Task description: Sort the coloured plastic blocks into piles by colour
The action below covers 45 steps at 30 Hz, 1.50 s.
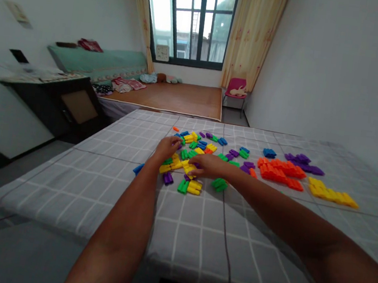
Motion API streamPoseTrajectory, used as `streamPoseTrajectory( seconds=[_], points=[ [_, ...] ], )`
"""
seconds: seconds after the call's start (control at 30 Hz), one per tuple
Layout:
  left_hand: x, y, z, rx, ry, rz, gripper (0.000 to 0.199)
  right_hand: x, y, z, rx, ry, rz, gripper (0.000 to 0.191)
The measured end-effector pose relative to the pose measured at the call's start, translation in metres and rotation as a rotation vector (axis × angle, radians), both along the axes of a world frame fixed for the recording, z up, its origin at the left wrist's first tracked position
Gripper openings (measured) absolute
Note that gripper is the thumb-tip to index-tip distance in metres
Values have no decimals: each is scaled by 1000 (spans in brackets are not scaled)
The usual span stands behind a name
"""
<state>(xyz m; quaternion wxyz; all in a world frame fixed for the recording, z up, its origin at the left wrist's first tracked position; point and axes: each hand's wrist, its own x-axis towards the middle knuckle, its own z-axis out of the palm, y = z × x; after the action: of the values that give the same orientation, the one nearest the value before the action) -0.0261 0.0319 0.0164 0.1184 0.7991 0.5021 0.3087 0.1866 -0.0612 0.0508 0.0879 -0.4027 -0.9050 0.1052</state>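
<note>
Many small plastic toy pieces with paired, rounded prongs lie in a loose, mixed-colour heap on the table. My left hand (167,148) is at the heap's left side with fingers curled down; what lies within them is hidden, though purple shows beside the fingertips. My right hand (208,165) reaches in from the right, thumb and fingers closed around a purple piece (197,165) that is mostly covered. Yellow pieces (175,163) lie between the hands. Closer to me are a purple piece (168,178), a green piece (182,186) and a yellow piece (195,187).
Single-colour groups stand to the right: orange pieces (279,173), yellow pieces (332,194), purple pieces (303,162) and blue pieces (269,153). A grey checked cloth (184,233) covers the table. Beyond are a low bed (187,97), a dark cabinet (72,106) and a pink chair (236,86).
</note>
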Motion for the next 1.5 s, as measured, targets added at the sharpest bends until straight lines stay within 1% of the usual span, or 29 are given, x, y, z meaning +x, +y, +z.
streamPoseTrajectory(
  seconds=[0.03, 0.1, 0.17, 0.23, 0.33, 0.4, 0.5, 0.57, 0.63, 0.73, 0.77, 0.87, 0.97, 1.03, 1.13, 1.2, 1.23, 1.3, 1.37, 1.4, 1.43, 1.5],
  points=[
    [-1, 0, -1, -4, 15, 0, 30, -6, -2, -2, 11, -25, -13, 39],
    [1, -1, -1, -13, 49, -10, 29, -9, -4, -5, 40, -21, -27, 38],
    [6, -3, 1, -14, 67, -29, 30, -3, -2, -5, 45, 39, -4, 34],
    [10, -6, 3, -6, 76, -51, 30, 9, -1, -3, 26, 99, 1, 29],
    [15, -7, 4, 2, 83, -63, 31, 32, -3, 3, -14, 173, -94, 23],
    [16, -6, 2, -9, 87, -72, 32, 45, -7, 3, 1, 211, -180, 21],
    [15, -3, -2, -25, 117, -100, 35, 62, -15, -1, 34, 276, -279, 25],
    [15, -1, -4, -25, 148, -118, 37, 70, -22, -4, 13, 325, -298, 30],
    [14, 0, -6, -22, 180, -134, 38, 78, -30, -6, 7, 306, -272, 28],
    [13, 3, -9, -28, 237, -137, 41, 87, -41, -2, 2, 132, -246, 19],
    [12, 4, -9, -30, 255, -131, 42, 90, -44, 1, -16, 78, -246, 19],
    [12, 5, -8, -37, 284, -111, 43, 99, -49, 7, -92, 3, -228, 29],
    [14, 0, -4, -48, 288, -109, 42, 105, -52, 8, -137, -20, -183, 44],
    [16, -4, -2, -52, 279, -112, 41, 106, -54, 7, -123, -42, -195, 51],
    [18, -8, 0, -52, 255, -117, 39, 107, -59, 7, -72, -83, -272, 58],
    [19, -8, -1, -48, 251, -119, 38, 109, -60, 10, -64, -98, -276, 63],
    [19, -7, -2, -45, 257, -120, 38, 111, -60, 11, -68, -94, -244, 65],
    [18, -5, -4, -41, 276, -128, 38, 113, -57, 15, -81, -67, -120, 67],
    [18, -4, -5, -31, 295, -139, 38, 114, -52, 16, -111, -46, -4, 63],
    [18, -4, -5, -25, 301, -143, 39, 113, -50, 16, -135, -48, 28, 59],
    [17, -4, -5, -21, 304, -146, 39, 112, -48, 16, -160, -56, 36, 55],
    [17, -3, -5, -20, 302, -145, 40, 109, -47, 14, -180, -64, 5, 48]
  ],
)
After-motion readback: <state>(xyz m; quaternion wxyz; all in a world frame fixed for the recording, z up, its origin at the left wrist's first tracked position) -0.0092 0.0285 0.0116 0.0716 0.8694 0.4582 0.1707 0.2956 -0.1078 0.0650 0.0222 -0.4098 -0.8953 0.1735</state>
